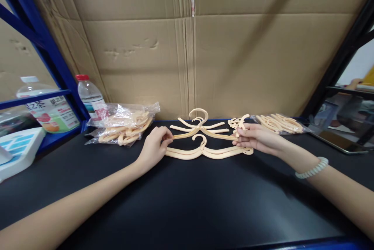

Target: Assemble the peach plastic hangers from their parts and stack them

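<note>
Hanger (201, 133), raised just above the stack (204, 151) on the black table (187, 203), is what I hold by both tips: my left hand (153, 146) pinches one end, my right hand (254, 137) the other, fingers closed.

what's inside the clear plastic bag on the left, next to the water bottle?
The clear plastic bag holds a loose pile of cream hangers, like the ones both hands hold at the table's middle. The crinkled film and glare hide the count and whatever lies underneath the pile.
</note>
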The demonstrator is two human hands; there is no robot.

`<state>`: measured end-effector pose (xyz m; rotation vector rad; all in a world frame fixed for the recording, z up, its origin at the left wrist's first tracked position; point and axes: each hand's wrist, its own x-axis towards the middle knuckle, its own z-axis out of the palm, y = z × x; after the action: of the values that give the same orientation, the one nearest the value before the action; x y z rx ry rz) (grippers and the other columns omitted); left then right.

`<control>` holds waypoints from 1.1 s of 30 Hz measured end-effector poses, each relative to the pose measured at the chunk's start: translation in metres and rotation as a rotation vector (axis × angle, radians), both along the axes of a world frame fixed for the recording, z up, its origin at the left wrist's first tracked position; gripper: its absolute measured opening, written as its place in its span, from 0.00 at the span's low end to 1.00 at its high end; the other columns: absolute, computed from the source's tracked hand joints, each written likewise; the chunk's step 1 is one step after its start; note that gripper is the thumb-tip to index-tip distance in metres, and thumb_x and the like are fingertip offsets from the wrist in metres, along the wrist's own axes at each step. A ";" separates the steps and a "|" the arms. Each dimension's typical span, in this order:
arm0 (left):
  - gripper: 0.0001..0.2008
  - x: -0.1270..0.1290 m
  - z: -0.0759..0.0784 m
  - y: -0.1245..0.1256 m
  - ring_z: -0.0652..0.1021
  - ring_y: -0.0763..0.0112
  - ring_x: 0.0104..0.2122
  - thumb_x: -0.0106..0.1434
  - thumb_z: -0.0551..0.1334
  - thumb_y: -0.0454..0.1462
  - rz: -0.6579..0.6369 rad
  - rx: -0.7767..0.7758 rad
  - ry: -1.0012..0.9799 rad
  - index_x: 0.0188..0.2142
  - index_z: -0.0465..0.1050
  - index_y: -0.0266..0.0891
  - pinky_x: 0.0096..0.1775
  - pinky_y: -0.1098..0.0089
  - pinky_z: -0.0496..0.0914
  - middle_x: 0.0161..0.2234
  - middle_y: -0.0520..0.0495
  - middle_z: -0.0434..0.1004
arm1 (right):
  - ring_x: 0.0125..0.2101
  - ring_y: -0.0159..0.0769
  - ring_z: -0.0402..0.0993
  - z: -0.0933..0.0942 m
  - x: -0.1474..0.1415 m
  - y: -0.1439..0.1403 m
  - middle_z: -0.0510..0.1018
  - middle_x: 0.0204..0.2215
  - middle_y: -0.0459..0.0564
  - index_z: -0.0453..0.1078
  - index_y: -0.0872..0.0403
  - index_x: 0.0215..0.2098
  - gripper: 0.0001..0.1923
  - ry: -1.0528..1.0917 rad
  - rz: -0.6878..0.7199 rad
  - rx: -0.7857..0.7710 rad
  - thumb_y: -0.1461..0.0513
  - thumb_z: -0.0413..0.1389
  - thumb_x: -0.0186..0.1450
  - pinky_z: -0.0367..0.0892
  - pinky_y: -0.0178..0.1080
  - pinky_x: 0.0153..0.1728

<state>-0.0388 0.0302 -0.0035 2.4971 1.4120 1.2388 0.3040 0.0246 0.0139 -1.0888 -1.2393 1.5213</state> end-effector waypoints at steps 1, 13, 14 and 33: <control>0.06 0.000 0.000 0.000 0.70 0.68 0.31 0.57 0.57 0.27 0.000 0.004 0.002 0.28 0.65 0.39 0.34 0.67 0.66 0.28 0.51 0.68 | 0.31 0.37 0.79 0.000 0.000 0.000 0.76 0.25 0.49 0.68 0.55 0.24 0.11 -0.001 0.003 -0.002 0.60 0.65 0.55 0.76 0.35 0.34; 0.08 0.001 0.001 -0.002 0.70 0.68 0.31 0.57 0.56 0.26 -0.017 0.034 0.021 0.28 0.64 0.40 0.33 0.68 0.65 0.27 0.52 0.68 | 0.27 0.32 0.76 -0.006 -0.003 0.000 0.75 0.22 0.47 0.66 0.54 0.22 0.12 -0.046 -0.013 0.043 0.61 0.66 0.53 0.74 0.31 0.29; 0.08 0.001 0.001 -0.002 0.70 0.68 0.31 0.57 0.56 0.26 -0.019 0.036 0.022 0.28 0.64 0.40 0.34 0.68 0.65 0.27 0.52 0.68 | 0.26 0.32 0.76 -0.007 -0.004 0.000 0.75 0.22 0.46 0.66 0.54 0.22 0.12 -0.058 -0.021 0.054 0.61 0.66 0.53 0.74 0.31 0.28; 0.04 0.002 0.001 -0.007 0.71 0.68 0.33 0.62 0.56 0.32 -0.089 0.092 0.171 0.37 0.66 0.41 0.36 0.68 0.67 0.32 0.49 0.70 | 0.20 0.31 0.73 -0.008 -0.010 0.000 0.72 0.19 0.43 0.64 0.53 0.26 0.16 -0.110 -0.254 0.282 0.59 0.68 0.49 0.68 0.33 0.19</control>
<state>-0.0371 0.0235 -0.0027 2.7535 1.2850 1.1239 0.2936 0.0246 0.0061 -1.1053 -1.2899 1.0726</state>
